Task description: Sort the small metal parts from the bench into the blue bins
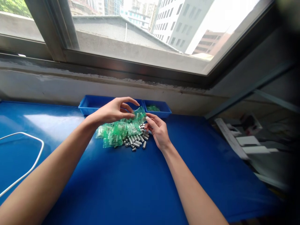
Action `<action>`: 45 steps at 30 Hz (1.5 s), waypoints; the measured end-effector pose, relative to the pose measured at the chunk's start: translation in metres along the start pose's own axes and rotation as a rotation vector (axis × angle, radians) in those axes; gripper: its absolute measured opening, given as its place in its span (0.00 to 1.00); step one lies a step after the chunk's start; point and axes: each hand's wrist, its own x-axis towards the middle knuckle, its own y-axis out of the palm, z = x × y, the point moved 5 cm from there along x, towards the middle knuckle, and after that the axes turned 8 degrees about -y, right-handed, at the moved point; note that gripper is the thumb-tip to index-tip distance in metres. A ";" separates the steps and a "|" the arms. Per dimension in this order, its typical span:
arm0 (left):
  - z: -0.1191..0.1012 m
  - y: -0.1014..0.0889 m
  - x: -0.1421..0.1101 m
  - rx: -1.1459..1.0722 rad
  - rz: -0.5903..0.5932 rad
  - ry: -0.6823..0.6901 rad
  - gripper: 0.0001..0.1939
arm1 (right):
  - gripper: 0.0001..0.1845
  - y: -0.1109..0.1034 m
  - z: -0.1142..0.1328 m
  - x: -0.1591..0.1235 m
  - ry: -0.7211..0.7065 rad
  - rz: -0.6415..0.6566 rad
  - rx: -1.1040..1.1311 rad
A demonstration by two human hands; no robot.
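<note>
A small green plastic bag [140, 115] with metal pieces in it is held up between my two hands. My right hand [159, 130] pinches its right edge between thumb and fingers. At its left side my left hand [114, 110] has thumb and a bent finger closed on the bag, with the index finger raised. Beneath them lies a pile of similar filled green bags [114, 132]. Loose short metal cylinders [138, 139] are scattered on the blue table beside the pile, partly hidden by the bags and my right fingers.
Behind the hands stand a long blue bin [90, 106] and a smaller blue bin [166, 109] with green bags inside. A white cable [39, 153] crosses the blue table [131, 187] at left. A window rises behind; a shelf with white items [248, 140] is at right.
</note>
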 end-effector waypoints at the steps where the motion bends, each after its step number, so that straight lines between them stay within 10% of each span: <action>1: 0.000 0.001 0.000 -0.013 -0.002 -0.001 0.33 | 0.18 0.001 0.000 -0.001 0.015 0.014 0.013; 6: 0.007 0.005 0.004 0.025 -0.062 0.002 0.31 | 0.15 0.001 -0.003 -0.001 0.092 0.028 0.044; 11: 0.012 0.005 0.006 0.192 -0.200 -0.033 0.23 | 0.14 -0.018 -0.008 0.005 0.116 -0.227 0.238; 19: 0.016 0.034 0.004 0.563 0.096 0.086 0.26 | 0.13 -0.022 -0.008 0.006 0.216 -0.219 0.341; 25: 0.016 0.041 0.004 0.669 0.057 0.117 0.31 | 0.11 -0.021 -0.009 0.002 0.258 -0.193 0.300; 37: 0.006 0.025 0.007 -0.018 -0.004 0.020 0.18 | 0.14 -0.008 0.002 0.002 0.049 0.033 0.003; 45: 0.004 0.019 0.006 -0.047 -0.120 0.009 0.23 | 0.19 -0.003 -0.001 -0.002 0.102 0.198 -0.083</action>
